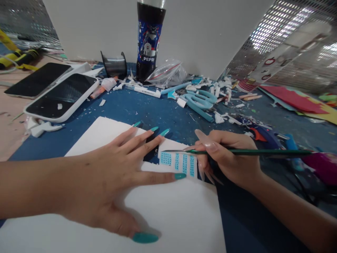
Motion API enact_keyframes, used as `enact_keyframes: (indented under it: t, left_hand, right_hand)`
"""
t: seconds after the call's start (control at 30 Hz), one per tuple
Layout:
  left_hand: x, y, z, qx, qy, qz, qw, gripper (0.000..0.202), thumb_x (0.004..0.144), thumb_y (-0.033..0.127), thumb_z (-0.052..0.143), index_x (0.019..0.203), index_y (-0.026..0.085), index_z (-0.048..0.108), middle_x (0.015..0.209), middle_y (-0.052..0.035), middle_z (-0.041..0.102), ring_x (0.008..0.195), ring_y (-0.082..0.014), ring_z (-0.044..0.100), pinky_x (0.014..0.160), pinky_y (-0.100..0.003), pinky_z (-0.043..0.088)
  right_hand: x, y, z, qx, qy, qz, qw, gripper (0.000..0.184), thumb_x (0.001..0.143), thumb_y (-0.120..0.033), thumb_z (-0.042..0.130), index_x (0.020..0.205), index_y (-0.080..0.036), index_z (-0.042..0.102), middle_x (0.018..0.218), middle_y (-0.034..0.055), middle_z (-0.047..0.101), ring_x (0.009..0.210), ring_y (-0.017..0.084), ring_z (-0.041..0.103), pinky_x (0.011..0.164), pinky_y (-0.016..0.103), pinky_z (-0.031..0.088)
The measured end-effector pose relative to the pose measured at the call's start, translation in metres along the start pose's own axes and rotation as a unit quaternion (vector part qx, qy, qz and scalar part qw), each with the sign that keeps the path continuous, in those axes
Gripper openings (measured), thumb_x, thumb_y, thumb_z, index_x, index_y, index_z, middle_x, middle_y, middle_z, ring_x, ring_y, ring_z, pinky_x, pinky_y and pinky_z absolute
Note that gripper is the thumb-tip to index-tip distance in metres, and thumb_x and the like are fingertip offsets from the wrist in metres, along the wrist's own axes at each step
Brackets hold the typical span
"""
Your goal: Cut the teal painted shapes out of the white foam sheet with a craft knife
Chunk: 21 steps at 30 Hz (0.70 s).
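My left hand point(116, 175) lies flat with fingers spread on a white sheet point(168, 214), pressing it to the blue mat; its nails are teal. Its index fingertip touches a small white strip with blue dotted patches point(179, 164). My right hand point(229, 158) is closed in a pinch round a thin dark green pencil point(252, 152). The pencil lies nearly level, its tip pointing left over the top edge of the dotted strip, its long end reaching right.
Two phones point(61, 96) lie at the left. A Pepsi bottle point(149, 38) stands at the back by a tape spool point(113, 65), a plastic bag and a white marker point(143, 91). Light blue scissors point(198, 102), paper scraps and coloured sheets point(295, 100) litter the right.
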<state>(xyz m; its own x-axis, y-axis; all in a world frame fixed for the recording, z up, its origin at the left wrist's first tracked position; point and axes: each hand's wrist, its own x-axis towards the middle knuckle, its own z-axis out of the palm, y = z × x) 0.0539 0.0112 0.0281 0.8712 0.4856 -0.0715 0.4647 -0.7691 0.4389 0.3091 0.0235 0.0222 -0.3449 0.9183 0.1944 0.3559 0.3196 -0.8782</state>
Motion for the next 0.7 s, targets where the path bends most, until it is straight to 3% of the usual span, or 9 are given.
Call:
enact_keyframes:
  t: [0.27, 0.43, 0.7]
  left_hand:
    - [0.0025, 0.0018, -0.0010, 0.000, -0.047, -0.022, 0.999, 0.082, 0.071, 0.070, 0.059, 0.143, 0.047, 0.025, 0.157, -0.0063, 0.013, 0.137, -0.0524, 0.002, 0.100, -0.078, 0.008]
    - [0.0028, 0.0007, -0.0011, -0.005, -0.045, -0.022, 0.999, 0.082, 0.071, 0.069, 0.060, 0.142, 0.047, 0.026, 0.157, -0.0041, 0.013, 0.138, -0.0521, 0.000, 0.103, -0.076, 0.005]
    - [0.0021, 0.0007, 0.0005, 0.041, -0.027, 0.004, 0.999, 0.081, 0.074, 0.069, 0.056, 0.144, 0.044, 0.024, 0.156, -0.0120, 0.016, 0.134, -0.0567, 0.011, 0.095, -0.080, 0.016]
  right_hand:
    - [0.0033, 0.0019, 0.0009, 0.045, -0.003, 0.017, 0.999, 0.041, 0.082, -0.047, 0.062, 0.051, -0.020, 0.058, 0.042, -0.0009, 0.059, 0.029, 0.007, 0.049, 0.027, 0.016, 0.038]
    - [0.0057, -0.0012, 0.0027, 0.027, -0.006, 0.013, 1.000, 0.045, 0.080, -0.051, 0.062, 0.048, -0.020, 0.057, 0.039, -0.0009, 0.056, 0.027, 0.007, 0.048, 0.027, 0.017, 0.038]
    - [0.0050, -0.0003, 0.0037, 0.023, -0.018, 0.017, 0.999, 0.043, 0.083, -0.046, 0.061, 0.051, -0.018, 0.057, 0.044, -0.0005, 0.060, 0.029, 0.006, 0.049, 0.029, 0.015, 0.040]
